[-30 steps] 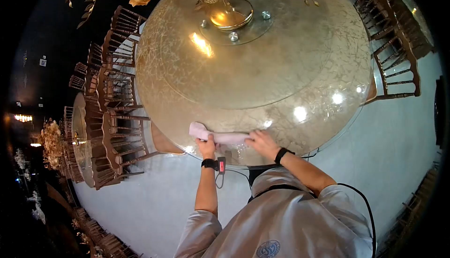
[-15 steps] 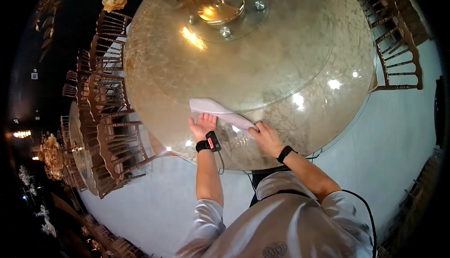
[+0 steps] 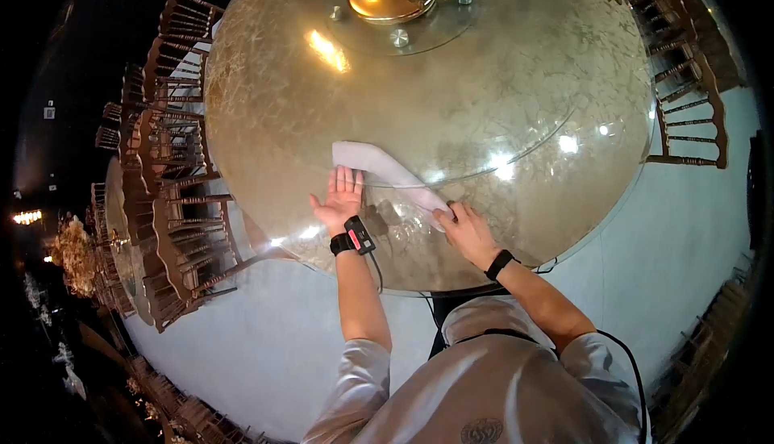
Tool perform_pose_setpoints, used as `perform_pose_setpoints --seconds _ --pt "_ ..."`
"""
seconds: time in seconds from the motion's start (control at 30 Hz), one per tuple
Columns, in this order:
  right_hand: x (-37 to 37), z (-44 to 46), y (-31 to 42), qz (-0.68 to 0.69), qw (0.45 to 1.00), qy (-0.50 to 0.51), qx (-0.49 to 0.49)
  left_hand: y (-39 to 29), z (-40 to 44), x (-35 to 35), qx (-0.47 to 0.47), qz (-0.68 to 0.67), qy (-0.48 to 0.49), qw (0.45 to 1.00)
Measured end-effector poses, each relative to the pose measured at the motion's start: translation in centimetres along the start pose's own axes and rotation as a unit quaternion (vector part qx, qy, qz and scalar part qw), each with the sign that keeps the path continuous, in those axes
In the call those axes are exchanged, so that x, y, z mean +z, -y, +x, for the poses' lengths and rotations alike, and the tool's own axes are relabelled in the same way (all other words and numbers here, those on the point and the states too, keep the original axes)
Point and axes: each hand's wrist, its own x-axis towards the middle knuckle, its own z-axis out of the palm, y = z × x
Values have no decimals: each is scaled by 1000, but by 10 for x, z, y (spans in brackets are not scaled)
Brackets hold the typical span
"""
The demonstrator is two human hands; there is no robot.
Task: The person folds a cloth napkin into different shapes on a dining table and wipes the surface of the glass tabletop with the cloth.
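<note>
A long, folded pale pink cloth point(image 3: 377, 166) stretches slantwise above the round glass-topped table point(image 3: 274, 113). Its near right end is pinched between the thumb and fingers of my right hand point(image 3: 470, 236). My left hand point(image 3: 342, 200) is palm up with fingers extended, the fingertips at the lower edge of the cloth's far left end. Whether those fingertips touch the cloth I cannot tell. A black strap with a small device point(image 3: 358, 236) is on my left wrist, and a black band point(image 3: 499, 264) is on my right.
A gold-coloured centrepiece base point(image 3: 391, 2) stands at the table's far side, with small round metal knobs point(image 3: 399, 37) around it. Wooden chairs point(image 3: 181, 154) line the left, and more chairs point(image 3: 689, 113) are at the right. Cables hang near the table's front edge.
The cloth's left end has moved farther from me over the table, and my left hand now lies more clear of it. My right hand keeps its grip. The view has shifted slightly.
</note>
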Motion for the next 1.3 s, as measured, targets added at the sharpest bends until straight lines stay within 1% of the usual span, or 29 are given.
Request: perform_pose_setpoints --seconds 0.07,0.13,0.17,0.2,0.27,0.33,0.4,0.43,0.47,0.53,0.6,0.63,0.67,0.73,0.77,0.8,0.87,0.9,0.93,0.97,1.0,1.03,1.07,1.13,1.17,1.2,1.27,1.3 --pt "-1 1 2 -3 1000 10 1 4 5 3 3 -23 16 1000" --pt "-5 3 5 -6 1000 18 2 14 16 4 -23 -48 105 993" --pt "-7 4 6 -23 1000 0 -11 19 22 4 -31 -46 146 988" --pt "-8 4 8 -40 999 -18 -25 23 25 2 -34 -46 145 988" --pt "-6 5 8 -47 998 -26 -31 28 28 -1 -67 -63 209 974" --pt "-5 5 6 -52 997 -30 -44 34 23 -4 -78 -71 187 977" --pt "-4 7 -3 -62 998 13 -22 40 10 -5 -88 -79 164 979" --pt "-5 7 -9 -63 998 15 -25 42 2 -6 -91 -62 153 982" --pt "-7 7 -16 -53 999 2 -9 44 -5 -8 -94 -45 143 984" --pt "-8 5 -36 -43 999 -12 7 46 -17 -11 -102 -62 139 983" --pt "-8 1 -56 -55 998 -21 29 47 -36 -3 -135 -37 82 987" --pt "-24 4 -55 -48 997 -11 65 47 -45 1 -167 -23 73 983" --pt "-28 3 -60 -47 997 -12 65 46 -49 -3 -166 -21 74 983" --pt "-37 -8 -81 -79 988 -4 132 46 -53 -15 -219 64 73 971" --pt "-43 -15 -91 -77 988 -8 135 44 -57 -19 -232 110 68 964" --pt "-50 -23 -104 -69 983 -33 167 44 -62 -23 -234 115 70 963" --pt "-63 -43 -131 -61 964 -85 243 45 -72 -30 -233 309 17 922" --pt "-68 -54 -145 -62 950 -110 285 44 -77 -35 -246 343 32 906" --pt "-75 -68 -160 -85 932 -132 327 43 -83 -39 -248 349 35 903" --pt "-81 -85 -175 -108 911 -152 369 43 -90 -42 -250 384 46 888" --pt "-85 -102 -190 -97 881 -190 423 42 -96 -44 -252 418 57 871" --pt "-87 -127 -213 -140 873 -211 417 42 -102 -43 -247 423 54 870" --pt "-90 -147 -230 -28 845 -248 474 43 -107 -44 -248 430 57 866" --pt "-108 -165 -236 -81 838 -191 504 47 -113 -49 -246 420 57 872" --pt "-108 -168 -230 -98 851 -151 493 52 -112 -52 -252 409 35 876" --pt "-107 -170 -223 -115 863 -111 480 58 -109 -58 -253 412 44 874" --pt "-96 -154 -194 -82 876 -117 462 68 -104 -68 -300 384 28 873" --pt "-95 -139 -171 -58 876 -110 467 77 -107 -67 -299 398 34 866"
